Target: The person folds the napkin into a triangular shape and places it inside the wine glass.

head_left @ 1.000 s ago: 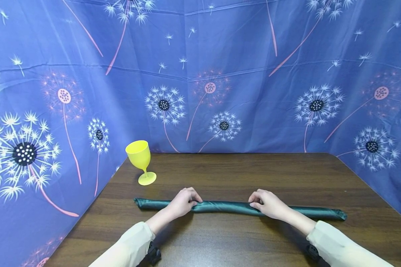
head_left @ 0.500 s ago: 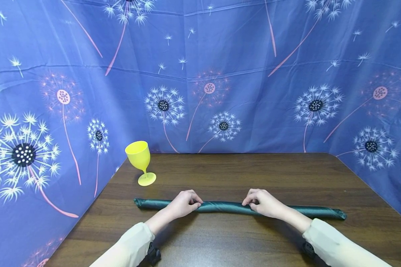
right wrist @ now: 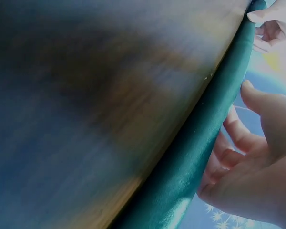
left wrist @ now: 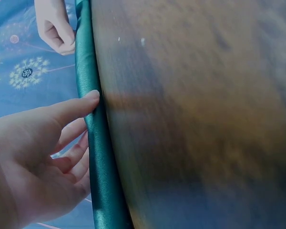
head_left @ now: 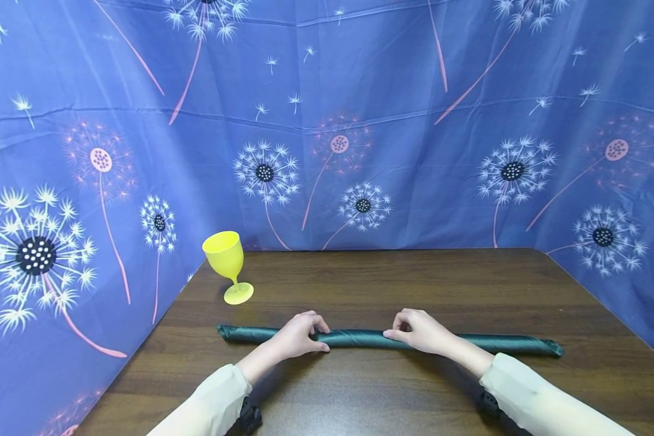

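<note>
A long roll of dark green satiny cloth [head_left: 360, 338] lies crosswise on the brown table [head_left: 370, 284]. My left hand [head_left: 298, 335] holds it left of the middle. In the left wrist view the thumb [left wrist: 81, 107] lies across the green roll [left wrist: 102, 157], with the other fingers curled behind it. Right of the middle, my right hand [head_left: 419, 331] is at the roll's upper side, fingers loosely bent. From the right wrist, its thumb tip [right wrist: 248, 90] appears right at the roll's edge, the other fingers partly hidden behind the cloth.
A yellow goblet [head_left: 226, 257] stands upright at the table's back left. A blue dandelion-print curtain [head_left: 414, 151] hangs behind the table and along both sides.
My right hand has moved left along the roll, nearer my left hand. The left thumb has spread away from its fingers toward the roll's near side. The goblet stays put.
</note>
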### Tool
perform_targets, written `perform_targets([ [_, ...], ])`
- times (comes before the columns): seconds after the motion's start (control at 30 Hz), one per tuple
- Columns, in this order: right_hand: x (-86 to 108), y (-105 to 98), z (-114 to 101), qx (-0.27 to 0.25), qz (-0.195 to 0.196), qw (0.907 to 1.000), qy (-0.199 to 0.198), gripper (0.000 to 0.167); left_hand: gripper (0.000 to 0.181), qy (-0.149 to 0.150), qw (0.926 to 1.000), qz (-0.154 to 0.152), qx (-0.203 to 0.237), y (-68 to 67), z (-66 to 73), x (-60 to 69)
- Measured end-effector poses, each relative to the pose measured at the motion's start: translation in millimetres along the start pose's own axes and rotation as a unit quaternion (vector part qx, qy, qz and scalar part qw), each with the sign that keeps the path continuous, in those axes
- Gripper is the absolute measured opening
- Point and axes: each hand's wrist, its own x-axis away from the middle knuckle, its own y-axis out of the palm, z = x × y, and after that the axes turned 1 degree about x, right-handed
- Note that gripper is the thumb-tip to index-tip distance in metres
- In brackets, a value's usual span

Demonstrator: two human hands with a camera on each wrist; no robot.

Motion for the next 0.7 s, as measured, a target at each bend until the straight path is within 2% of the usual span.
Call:
perform_targets([
  [0.2, -4.6, 0, -1, -0.015, -0.02, 0.9997, 0.003, 0.021, 0.023, 0.002, 1.0, 0.004, -0.004, 0.7, -0.1, -0.1],
  [0.43, -12.1, -1, -3, -0.026, -0.071, 0.9968, -0.025, 0.018, 0.02, 0.002, 0.9999, 0.008, -0.009, 2.6, -2.4, -1.8],
  [0.7, -19.4, 1, -4, -0.035, -0.13, 0.9909, -0.006, 0.013, 0.019, -0.011, 0.9998, 0.003, -0.014, 1.1, 0.5, 0.1],
])
